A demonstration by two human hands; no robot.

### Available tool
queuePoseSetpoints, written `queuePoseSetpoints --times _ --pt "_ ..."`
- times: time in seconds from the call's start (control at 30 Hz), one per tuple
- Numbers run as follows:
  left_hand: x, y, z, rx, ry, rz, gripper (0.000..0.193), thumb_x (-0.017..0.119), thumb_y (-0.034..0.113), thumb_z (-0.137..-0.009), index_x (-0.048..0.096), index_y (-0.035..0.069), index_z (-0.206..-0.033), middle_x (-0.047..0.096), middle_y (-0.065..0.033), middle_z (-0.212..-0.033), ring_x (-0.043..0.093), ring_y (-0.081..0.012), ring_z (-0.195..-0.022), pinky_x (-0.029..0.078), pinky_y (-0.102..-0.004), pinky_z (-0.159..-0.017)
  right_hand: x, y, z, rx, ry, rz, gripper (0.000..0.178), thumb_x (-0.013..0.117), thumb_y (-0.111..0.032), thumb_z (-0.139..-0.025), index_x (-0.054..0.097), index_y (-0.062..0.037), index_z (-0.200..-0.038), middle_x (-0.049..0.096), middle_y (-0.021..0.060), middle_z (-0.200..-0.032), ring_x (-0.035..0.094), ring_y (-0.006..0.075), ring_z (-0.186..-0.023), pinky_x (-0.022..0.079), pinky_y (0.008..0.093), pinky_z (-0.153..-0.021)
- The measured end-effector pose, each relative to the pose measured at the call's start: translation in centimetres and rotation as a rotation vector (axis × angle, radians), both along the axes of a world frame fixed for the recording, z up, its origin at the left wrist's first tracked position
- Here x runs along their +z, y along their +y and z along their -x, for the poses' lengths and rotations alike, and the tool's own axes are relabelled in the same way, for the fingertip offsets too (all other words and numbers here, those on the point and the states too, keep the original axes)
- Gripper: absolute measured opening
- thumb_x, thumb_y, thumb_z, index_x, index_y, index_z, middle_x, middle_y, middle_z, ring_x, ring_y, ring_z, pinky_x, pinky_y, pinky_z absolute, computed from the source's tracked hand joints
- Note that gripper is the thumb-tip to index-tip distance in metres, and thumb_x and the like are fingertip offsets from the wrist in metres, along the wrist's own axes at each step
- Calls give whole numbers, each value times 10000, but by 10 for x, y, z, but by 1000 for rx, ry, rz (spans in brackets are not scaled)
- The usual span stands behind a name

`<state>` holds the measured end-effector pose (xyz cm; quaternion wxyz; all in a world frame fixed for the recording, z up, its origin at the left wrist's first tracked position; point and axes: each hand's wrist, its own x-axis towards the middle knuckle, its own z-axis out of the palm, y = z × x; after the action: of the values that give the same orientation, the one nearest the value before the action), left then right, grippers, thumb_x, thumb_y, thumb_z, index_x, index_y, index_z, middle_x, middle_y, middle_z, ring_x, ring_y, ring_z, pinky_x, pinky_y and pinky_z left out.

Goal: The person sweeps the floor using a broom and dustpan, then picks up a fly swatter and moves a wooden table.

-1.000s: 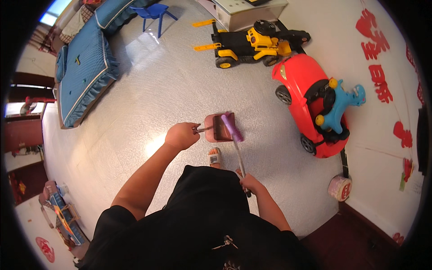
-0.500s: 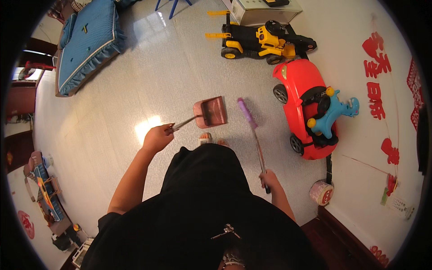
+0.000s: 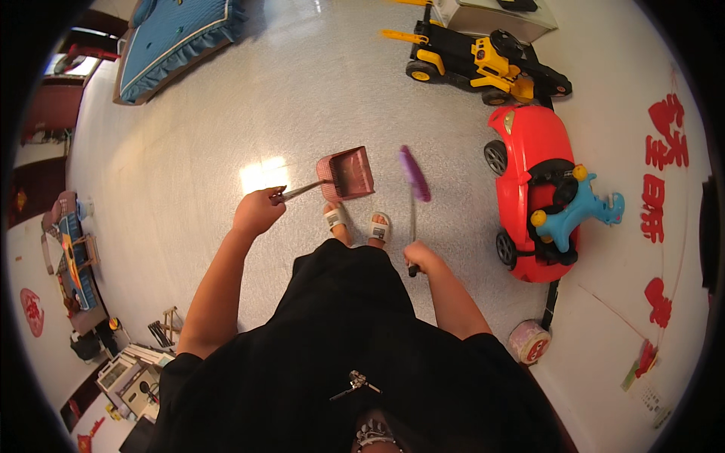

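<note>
Notably, the broom [image 3: 414, 174] now sits apart, right of the dustpan [image 3: 356, 174], their earlier overlap ended; your left hand [image 3: 257, 213] has fingers closed around the dustpan's handle [image 3: 302, 189], your right hand [image 3: 427, 259] around the broom's.

- Pale, glossy floor [image 3: 174, 189], with a bright patch of light [image 3: 260, 174] reflected near the middle.
- Upper left: a low bed [image 3: 185, 45] under a blue quilted, frilled cover.
- Far left: dark reddish-brown woodwork [image 3: 54, 106], partly cut off by the lens rim.
- Right: a white wall [image 3: 604, 260] bearing red cut-out decorations [image 3: 657, 302].
</note>
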<state>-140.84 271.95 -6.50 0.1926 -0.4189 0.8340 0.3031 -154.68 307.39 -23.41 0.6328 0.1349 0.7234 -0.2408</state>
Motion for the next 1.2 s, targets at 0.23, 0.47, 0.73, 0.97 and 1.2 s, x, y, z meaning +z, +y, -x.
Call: queuePoseSetpoints --times 0.23,0.47,0.73,0.97,1.2 --pt "0 -3 -65 151 31 18 377 574 270 -746 644 119 -1084 653 -167 -836 631 -317 -763 500 -380 -699 61 5 -1 154 -117 272 89 510 -83 -775 432 -46 -757 444 59 -522 440 166 -382 373 312 -357" --pt "-29 -19 -231 703 286 -79 332 611 286 -747 664 73 -996 667 -129 -829 639 -261 -764 485 -363 -713 128 -51 -20 798 303 377 104 560 -79 -738 495 -45 -811 511 62 -649 541 183 -594 449 340 -550" --pt "-32 -26 -358 1318 797 -148 281 637 214 -754 654 1 -936 642 -44 -793 571 -130 -734 448 -288 -691 148 -209 -40 1086 323 280 134 591 -108 -725 540 -24 -815 572 109 -707 555 209 -667 443 329 -624" --pt "-10 -59 -433 1719 780 -127 137 592 172 -804 616 75 -897 381 61 -521 316 -52 -388 251 -235 -367 141 -340 -77 1388 379 351 221 626 -153 -757 573 4 -904 617 144 -783 585 212 -708 460 325 -664" --pt "-8 -112 -493 2064 1157 -83 136 575 164 -823 573 74 -924 345 78 -497 281 -42 -359 230 -235 -341 146 -473 -130 1449 366 448 340 672 -236 -742 578 23 -941 604 126 -780 542 170 -700 447 311 -652"
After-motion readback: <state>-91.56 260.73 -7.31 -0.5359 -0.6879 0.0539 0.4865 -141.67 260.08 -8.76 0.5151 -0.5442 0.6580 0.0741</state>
